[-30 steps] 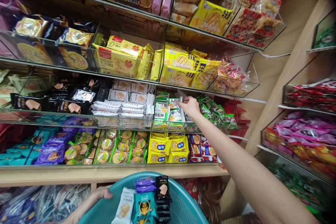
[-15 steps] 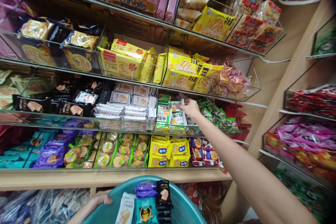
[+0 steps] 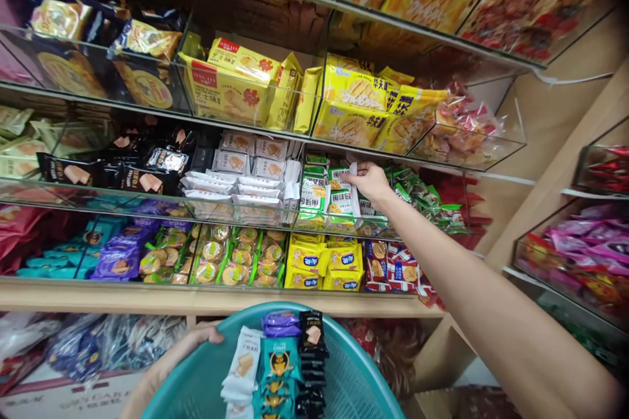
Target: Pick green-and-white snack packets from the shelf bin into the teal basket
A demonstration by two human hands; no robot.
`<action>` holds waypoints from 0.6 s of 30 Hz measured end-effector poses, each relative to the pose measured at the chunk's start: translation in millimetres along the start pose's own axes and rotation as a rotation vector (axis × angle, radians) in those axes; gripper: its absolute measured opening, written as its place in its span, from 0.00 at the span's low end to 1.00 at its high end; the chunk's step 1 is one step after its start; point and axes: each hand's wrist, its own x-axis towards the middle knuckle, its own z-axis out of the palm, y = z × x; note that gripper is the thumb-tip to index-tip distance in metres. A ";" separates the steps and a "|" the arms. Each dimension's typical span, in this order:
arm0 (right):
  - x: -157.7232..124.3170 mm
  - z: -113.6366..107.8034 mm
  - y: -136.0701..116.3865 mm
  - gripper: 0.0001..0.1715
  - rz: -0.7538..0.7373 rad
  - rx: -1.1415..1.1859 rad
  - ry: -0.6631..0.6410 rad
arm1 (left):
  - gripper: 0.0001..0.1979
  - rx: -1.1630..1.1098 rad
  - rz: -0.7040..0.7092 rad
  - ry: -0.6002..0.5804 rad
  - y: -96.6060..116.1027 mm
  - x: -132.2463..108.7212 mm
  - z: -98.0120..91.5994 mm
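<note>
My right hand (image 3: 369, 181) reaches into a clear shelf bin, its fingers closed at the edge of a green-and-white snack packet (image 3: 339, 177). More packets of the same kind lie around it. Below, my left hand (image 3: 209, 335) grips the rim of a teal plastic basket (image 3: 363, 347), its fingers mostly hidden behind the rim. In the basket are white packets (image 3: 244, 361), teal packets (image 3: 280, 360), black packets (image 3: 313, 335) and purple packets (image 3: 281, 323), laid in rows.
Clear bin walls divide the shelves. White wrapped snacks (image 3: 268, 169) are left of my right hand, yellow packets (image 3: 351, 127) above it and small yellow packs (image 3: 307, 265) below. A wooden ledge (image 3: 236, 301) runs behind the basket. More bins (image 3: 580, 249) stand at the right.
The shelves sit higher in view and more of the basket shows. My right hand stays at the same green-and-white packets. My left hand still holds the basket rim.
</note>
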 end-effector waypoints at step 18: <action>1.5 -0.7 -10.0 0.18 0.058 0.112 0.193 | 0.11 0.104 -0.021 0.045 -0.5 4.5 -1.9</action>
